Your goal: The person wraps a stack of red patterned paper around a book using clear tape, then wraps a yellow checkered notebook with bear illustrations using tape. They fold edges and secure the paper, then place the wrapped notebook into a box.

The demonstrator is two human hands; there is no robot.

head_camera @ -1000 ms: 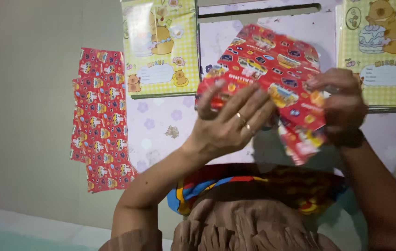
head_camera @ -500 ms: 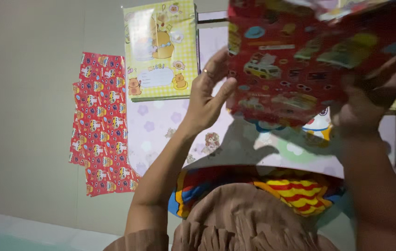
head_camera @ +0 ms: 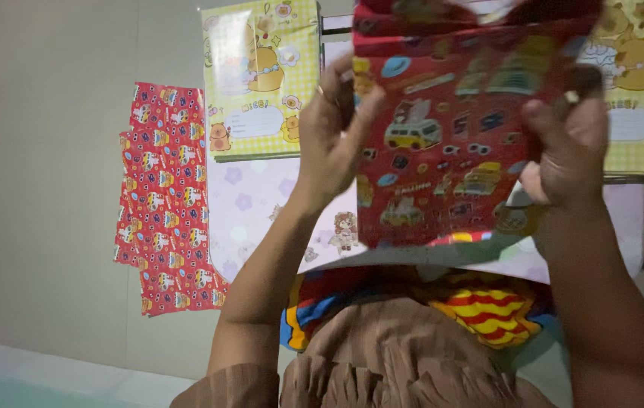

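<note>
The left hand (head_camera: pixel 331 143) gripped the left edge of a red wrapped book (head_camera: pixel 450 143), thumb on the near face and fingers curled behind, a ring showing on one finger. The right hand (head_camera: pixel 568 151) pinched the right edge in like manner, thumb pressed on the front, a ring visible near the top. The book was held upright off the surface, close before the camera, its cover printed with small vehicles and cartoon figures; a loose flap of the same paper stood folded at its top edge. No container was in view. Behind the book lay a pale mat (head_camera: pixel 261 204) with small flower prints and cartoon figures. A yellow checked notebook (head_camera: pixel 260 79) with bear drawings rested at its upper left, and a second yellow notebook (head_camera: pixel 639 98) lay at upper right, partly hidden by the book. A strip of red wrapping paper (head_camera: pixel 162 200) lay flat on the grey floor (head_camera: pixel 42 166), left of the mat and touching its edge. The person's brown pleated garment (head_camera: pixel 390 363) and a striped multicoloured cloth (head_camera: pixel 488 310) filled the lower frame. Against the frame half a second earlier, the book had dropped lower and turned more squarely to the camera, and the left hand had closed further round its edge.
</note>
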